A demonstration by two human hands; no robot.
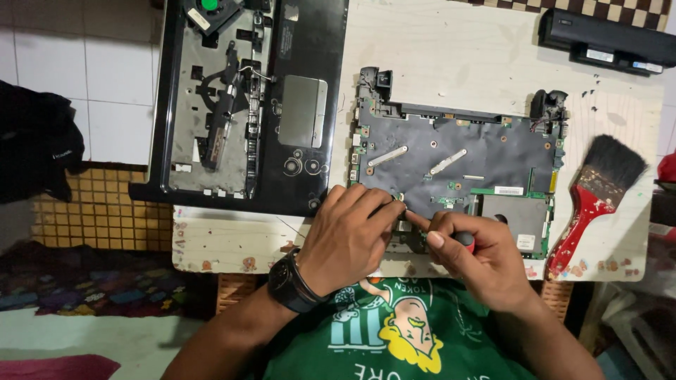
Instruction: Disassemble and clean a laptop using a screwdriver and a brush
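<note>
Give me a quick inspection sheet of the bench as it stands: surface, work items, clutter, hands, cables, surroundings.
Surface: pale wooden board, scuffed and speckled.
Job's things: laptop mainboard lies flat at the board's near edge; a red-handled tool is in the right hand, its tip hidden.
Clutter: empty laptop case with touchpad at left, overhanging the board; red paintbrush at right; black battery at the far right corner.
Hands: left hand, with a wristwatch, presses on the mainboard's near edge; right hand grips the tool beside it.
Cables: thin wires at the mainboard's right hinge corner.
Surroundings: white tiled wall, patterned floor mat, dark cloth at left.
</note>
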